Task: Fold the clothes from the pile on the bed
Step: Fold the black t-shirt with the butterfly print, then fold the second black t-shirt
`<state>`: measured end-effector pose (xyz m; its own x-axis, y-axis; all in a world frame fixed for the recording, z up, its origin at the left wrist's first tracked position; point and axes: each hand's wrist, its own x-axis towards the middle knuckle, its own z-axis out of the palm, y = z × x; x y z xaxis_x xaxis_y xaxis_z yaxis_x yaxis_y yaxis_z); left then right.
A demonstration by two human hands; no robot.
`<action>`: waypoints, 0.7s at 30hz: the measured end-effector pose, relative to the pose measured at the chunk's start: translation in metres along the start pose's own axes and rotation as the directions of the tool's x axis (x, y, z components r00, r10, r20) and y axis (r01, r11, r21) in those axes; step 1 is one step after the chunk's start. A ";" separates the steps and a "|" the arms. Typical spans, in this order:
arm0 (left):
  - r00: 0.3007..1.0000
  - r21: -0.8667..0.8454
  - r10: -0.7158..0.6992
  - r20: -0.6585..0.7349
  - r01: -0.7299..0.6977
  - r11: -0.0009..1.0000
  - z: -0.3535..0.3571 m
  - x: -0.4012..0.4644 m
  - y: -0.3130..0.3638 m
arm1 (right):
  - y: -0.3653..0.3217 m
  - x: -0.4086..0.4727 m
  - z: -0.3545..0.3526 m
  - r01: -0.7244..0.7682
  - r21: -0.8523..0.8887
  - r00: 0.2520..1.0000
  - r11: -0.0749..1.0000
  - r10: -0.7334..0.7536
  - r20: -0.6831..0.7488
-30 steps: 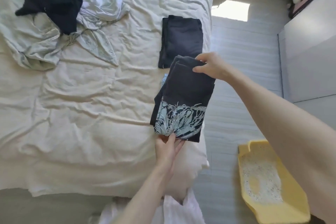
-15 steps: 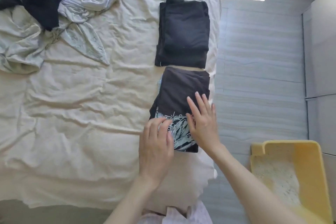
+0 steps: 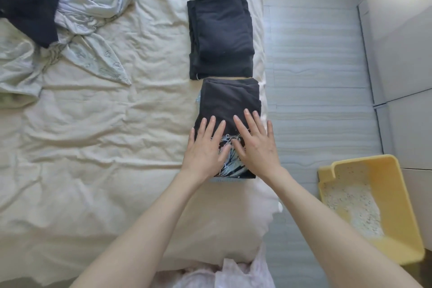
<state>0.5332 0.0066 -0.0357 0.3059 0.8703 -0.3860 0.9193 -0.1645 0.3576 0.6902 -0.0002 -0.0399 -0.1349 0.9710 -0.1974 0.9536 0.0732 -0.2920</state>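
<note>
Black and soft, a folded printed shirt (image 3: 230, 110) lies near the bed's (image 3: 105, 147) right edge, just below another folded dark garment (image 3: 221, 35), as the left hand (image 3: 205, 147) and right hand (image 3: 254, 145) press it flat, fingers straight, gripping nothing. Light and limp, it looks likely to sag unless lifted from beneath by both side edges. More clothes wait in the pile (image 3: 46, 18) at upper left.

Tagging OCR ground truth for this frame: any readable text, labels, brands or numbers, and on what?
None readable.
Folded black T-shirt with pale blue print: thin white marks at the print's top edge may be lettering, but they are too small, blurred and partly covered by the left hand and right hand.
Nothing else shows text.
</note>
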 end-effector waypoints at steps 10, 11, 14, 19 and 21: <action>0.981 -0.110 -0.013 -0.194 -0.009 0.994 -0.074 -0.176 -0.009 | -0.084 -0.133 -0.098 -0.008 0.070 0.986 0.998 0.020 -0.164; 0.975 -0.132 -0.050 -0.218 0.021 0.991 -0.076 -0.198 -0.009 | -0.095 -0.148 -0.104 0.018 0.075 0.983 0.997 -0.004 -0.184; 0.943 -0.189 -0.152 -0.297 0.098 0.977 -0.077 -0.259 -0.009 | -0.121 -0.188 -0.115 0.093 0.052 0.976 0.994 -0.081 -0.200; 0.870 -0.251 -0.253 -0.423 0.155 0.955 -0.073 -0.352 -0.013 | -0.160 -0.238 -0.124 0.240 0.024 0.955 0.971 -0.231 -0.186; 0.856 -0.223 -0.280 -0.435 0.199 0.954 -0.073 -0.386 -0.018 | -0.180 -0.255 -0.124 0.288 0.006 0.943 0.958 -0.283 -0.173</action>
<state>0.3802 -0.2926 0.1693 -0.1031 0.9928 -0.0606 0.8828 0.1194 0.4544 0.5868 -0.2329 0.1793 -0.3502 0.9349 0.0583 0.8728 0.3483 -0.3419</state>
